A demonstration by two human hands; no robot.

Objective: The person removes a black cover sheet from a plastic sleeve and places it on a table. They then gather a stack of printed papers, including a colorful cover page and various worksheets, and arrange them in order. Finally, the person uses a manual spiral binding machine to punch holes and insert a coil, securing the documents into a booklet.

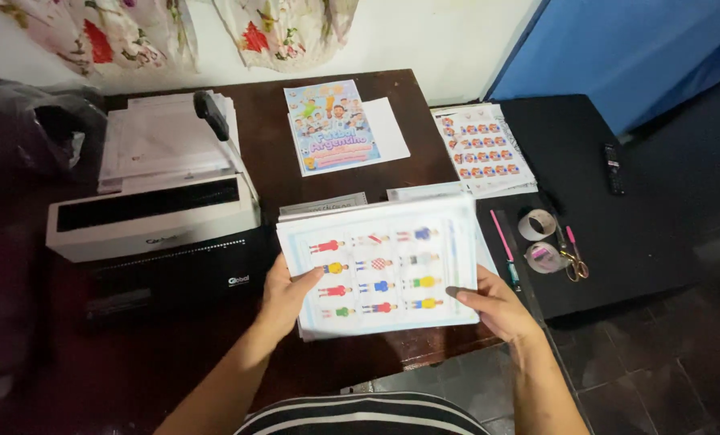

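Near centre, 1 stack of printed sheets (384, 270), held just above the brown worktop (263, 145) by 2 hands. Top sheet printed with small player figures in 4 rows of 3, 12 in all. Left hand (283, 300) closed on the stack's left edge, thumb lying on top. Right hand (493, 306) gripping the near right corner, thumb flat on the paper. Just left of the stack, touching or nearly so, 1 binding machine (155, 234), white top over black base, 1 black lever handle (211, 114) at its far side. Behind the machine, 1 pile of white papers (163, 137). Far centre, 1 colourful booklet cover (330, 126) lying on 1 white sheet. To the right, 1 sticker sheet (481, 149) with rows of small round pictures, straddling the brown worktop and 1 black table (658, 234). On the black table: 2 tape rolls (537, 224), 1 pair of scissors (573, 262), 1 pink pen (502, 236), 1 remote control (614, 167). Far left, 1 dark bag (30, 121).
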